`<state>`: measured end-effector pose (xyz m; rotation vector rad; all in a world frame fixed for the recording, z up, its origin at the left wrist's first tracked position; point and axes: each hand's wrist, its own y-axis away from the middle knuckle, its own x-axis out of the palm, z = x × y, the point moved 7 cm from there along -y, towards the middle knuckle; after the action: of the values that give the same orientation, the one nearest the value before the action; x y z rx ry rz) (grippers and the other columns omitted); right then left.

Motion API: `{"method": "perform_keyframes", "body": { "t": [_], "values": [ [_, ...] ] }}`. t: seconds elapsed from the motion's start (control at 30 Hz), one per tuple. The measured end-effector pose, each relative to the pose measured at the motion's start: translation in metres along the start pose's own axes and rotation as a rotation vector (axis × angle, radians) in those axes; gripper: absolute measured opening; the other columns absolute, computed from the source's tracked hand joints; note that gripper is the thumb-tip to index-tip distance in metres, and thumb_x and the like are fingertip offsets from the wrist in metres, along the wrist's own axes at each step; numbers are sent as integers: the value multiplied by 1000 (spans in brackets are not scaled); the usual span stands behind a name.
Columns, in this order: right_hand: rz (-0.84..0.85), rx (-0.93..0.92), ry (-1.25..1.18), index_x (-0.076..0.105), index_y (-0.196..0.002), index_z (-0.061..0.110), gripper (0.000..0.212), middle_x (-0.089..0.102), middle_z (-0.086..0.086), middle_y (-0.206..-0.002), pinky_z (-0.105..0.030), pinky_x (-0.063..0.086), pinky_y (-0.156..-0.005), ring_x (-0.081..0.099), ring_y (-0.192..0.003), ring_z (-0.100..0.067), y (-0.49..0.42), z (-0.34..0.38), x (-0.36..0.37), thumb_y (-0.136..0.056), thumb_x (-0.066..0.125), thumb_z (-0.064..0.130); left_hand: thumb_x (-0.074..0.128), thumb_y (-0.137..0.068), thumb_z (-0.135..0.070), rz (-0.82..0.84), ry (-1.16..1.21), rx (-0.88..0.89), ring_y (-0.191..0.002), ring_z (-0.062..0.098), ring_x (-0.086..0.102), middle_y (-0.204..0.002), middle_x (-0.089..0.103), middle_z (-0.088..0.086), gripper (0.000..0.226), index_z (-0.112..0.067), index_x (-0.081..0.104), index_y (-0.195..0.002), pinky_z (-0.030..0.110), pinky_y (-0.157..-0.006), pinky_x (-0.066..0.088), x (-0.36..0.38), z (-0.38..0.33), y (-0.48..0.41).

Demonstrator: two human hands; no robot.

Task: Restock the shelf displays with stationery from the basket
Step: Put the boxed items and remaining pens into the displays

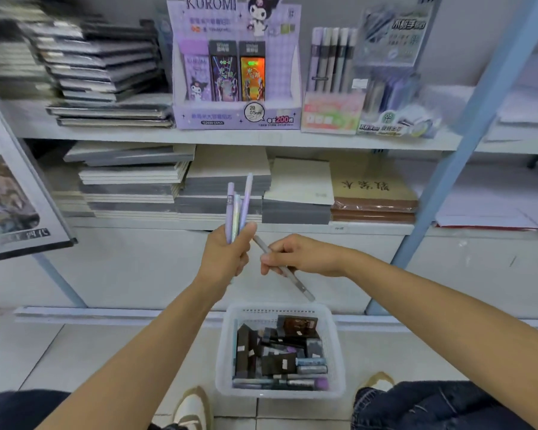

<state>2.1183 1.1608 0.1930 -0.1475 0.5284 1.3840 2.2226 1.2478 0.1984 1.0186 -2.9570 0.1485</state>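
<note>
left hand (227, 252) raised in front of the lower shelf (292, 227), grip clamped round a bunch of pens (238, 206), pale purple and iridescent, standing upright above the fist. right hand (298, 256) just beside it, grip pinched on a single grey pen (288, 276), tilted, upper tip up against the left thumb, lower end pointing down toward the basket (225, 352). basket is clear plastic, on the tiled floor (75, 352) below the hands, between the person's shoes; dark boxes and small tubes (280, 361) lie jumbled in it. upper shelf (230, 136) carries a purple kuromi display box (236, 116) with three packs upright in it. just right of it, a pink-fronted pen display (333, 116) with a row of pens standing. stacks of notebooks (131, 187) on the lower shelf behind the hands.
</note>
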Motion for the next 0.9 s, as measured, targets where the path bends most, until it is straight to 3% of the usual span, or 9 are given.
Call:
{"method": "perform_keyframes", "body": {
  "t": [0.1, 0.2, 0.3, 0.4, 0.5, 0.63, 0.77, 0.9],
  "values": [
    [-9, -16, 80, 74, -94, 24, 28, 51, 5, -73, -20, 43, -72, 50, -67, -1, 11, 18, -9, -96, 53, 43, 67, -90, -30, 69, -80, -11, -40, 11, 34, -51, 42, -3, 28, -11, 52, -76, 21, -37, 31, 6, -13, 2],
    [-18, -35, 42, 70, -104, 31, 17, 58, -12, -84, -24, 43, -68, 48, -68, -9, 23, 32, -22, -96, 57, 37, 65, -91, -28, 60, -79, 9, -40, 11, 32, -50, 41, -4, 25, -13, 53, -75, 22, -37, 30, 6, -27, 0],
    [-62, -34, -83, 54, -130, 24, 39, 65, -5, -88, -22, 47, -64, 57, -71, -11, 37, 45, -47, -92, 64, 23, 64, -93, -28, -52, -23, 30, -40, 9, 31, -49, 39, -6, 23, -14, 53, -78, 21, -37, 30, -3, -45, -6],
    [-141, -61, -149, 58, -125, 14, 36, 64, -12, -90, -22, 45, -60, 58, -69, -14, 53, 59, -74, -90, 66, 11, 62, -94, -28, -118, 22, 60, -42, 10, 28, -48, 36, -6, 25, -14, 49, -77, 22, -38, 27, -8, -68, -14],
    [-364, -212, -330, 64, -108, 8, 17, 66, -12, -87, -19, 46, -56, 57, -63, -11, 71, 78, -106, -91, 61, 5, 61, -95, -29, -108, -4, 97, -43, 12, 27, -52, 33, -1, 28, -13, 46, -77, 24, -40, 26, 0, -95, -21],
    [-651, -442, -472, 66, -105, 4, 17, 68, -7, -83, -19, 48, -58, 58, -65, -11, 91, 110, -146, -95, 54, 8, 61, -94, -29, -4, 16, 157, -44, 13, 28, -54, 34, 0, 24, -14, 52, -78, 25, -41, 27, 28, -131, -29],
    [-944, -565, -362, 68, -101, 7, 16, 65, 0, -80, -21, 49, -62, 57, -73, -12, 111, 151, -192, -96, 55, 12, 54, -96, -41, 75, 63, 184, -41, 10, 31, -52, 38, -7, 33, -9, 60, -99, 21, -38, 28, 47, -166, -45],
    [-1169, -617, -185, 66, -99, 5, 15, 65, -6, -84, -25, 54, -66, 62, -75, -14, 126, 183, -240, -97, 54, 13, 47, -100, -37, 99, 73, 197, -41, 11, 31, -57, 42, -5, 27, -14, 59, -94, 22, -37, 26, 52, -192, -70]
  ]
}}
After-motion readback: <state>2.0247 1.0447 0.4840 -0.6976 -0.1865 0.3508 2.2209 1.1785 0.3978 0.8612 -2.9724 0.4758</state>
